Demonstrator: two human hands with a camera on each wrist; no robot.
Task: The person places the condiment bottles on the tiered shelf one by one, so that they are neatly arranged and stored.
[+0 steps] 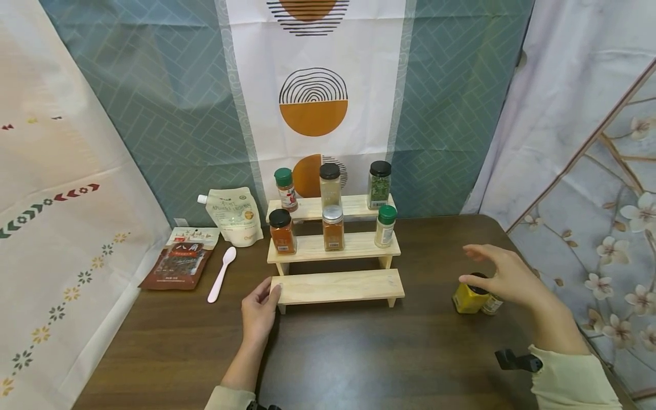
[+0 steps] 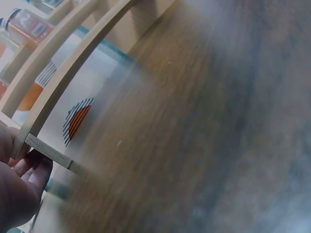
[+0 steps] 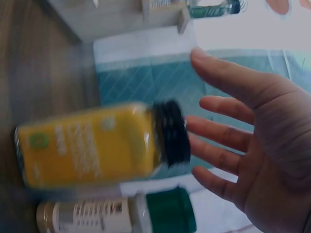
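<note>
A stepped wooden rack [image 1: 338,286] has three tiers. My left hand [image 1: 260,313] holds the left end of its lowest tier, thumb on top and fingers beneath, as the left wrist view shows. My right hand [image 1: 504,273] is spread beside the black cap of a yellow-labelled spice bottle [image 3: 87,145], with thumb and fingers apart. Close by that bottle stands a green-capped bottle [image 3: 97,216], mostly hidden in the head view. The middle tier carries a black-capped jar [image 1: 283,232], a silver-capped jar [image 1: 333,229] and a green-capped jar [image 1: 385,226].
On the top tier are a green-capped jar [image 1: 286,189], a tall pale jar [image 1: 330,187] and a jar of green herbs [image 1: 379,185]. To the rack's left lie a white spoon [image 1: 222,275], a red-brown packet [image 1: 180,259] and a spouted pouch [image 1: 234,216]. Curtains surround the table [image 1: 359,353].
</note>
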